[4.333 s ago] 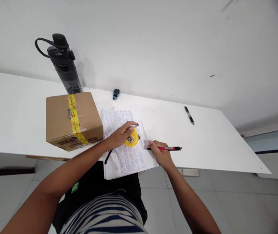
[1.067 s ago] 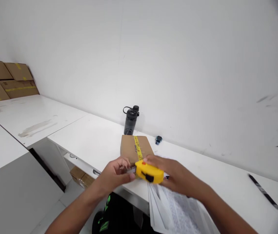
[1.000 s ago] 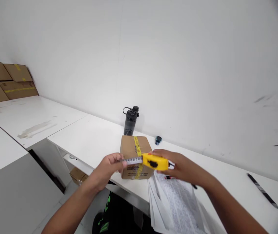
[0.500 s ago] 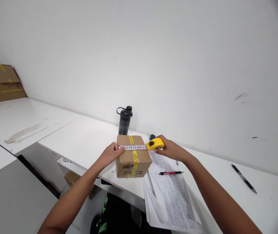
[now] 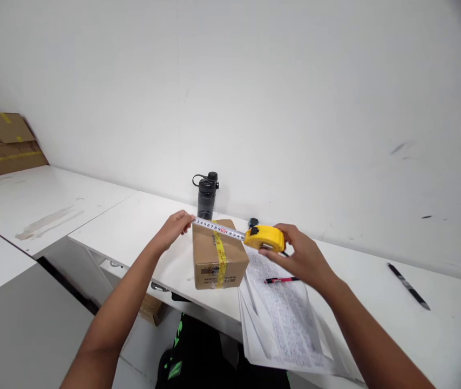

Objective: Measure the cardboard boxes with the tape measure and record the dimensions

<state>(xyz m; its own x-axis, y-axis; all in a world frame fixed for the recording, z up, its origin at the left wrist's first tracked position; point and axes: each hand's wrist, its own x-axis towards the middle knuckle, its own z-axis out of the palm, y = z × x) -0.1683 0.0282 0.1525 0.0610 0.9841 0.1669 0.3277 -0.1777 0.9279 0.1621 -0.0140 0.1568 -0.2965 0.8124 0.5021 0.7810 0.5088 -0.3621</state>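
Observation:
A small cardboard box [image 5: 204, 248] with yellow tape across its top stands on the white desk. Above it stretches the blade of a yellow tape measure [image 5: 266, 237], slanting down from left to right. My left hand [image 5: 175, 228] pinches the blade's end over the box's far left corner. My right hand [image 5: 295, 251] is wrapped round the yellow case, off the right side of the box. The printed numbers on the blade face up, with a red mark near its middle. The case partly hides a small dark object [image 5: 253, 222] behind it.
A dark water bottle [image 5: 206, 195] stands behind the box, near the wall. Handwritten papers [image 5: 287, 324] with a red and black pen [image 5: 281, 280] lie to the right. A black-handled cutter-like tool [image 5: 408, 286] lies farther right. Larger cartons [image 5: 9, 148] are stacked at far left.
Both hands have lifted the tape off the box top and drawn apart, the left hand moving up and left. More blade is out, and it now slants.

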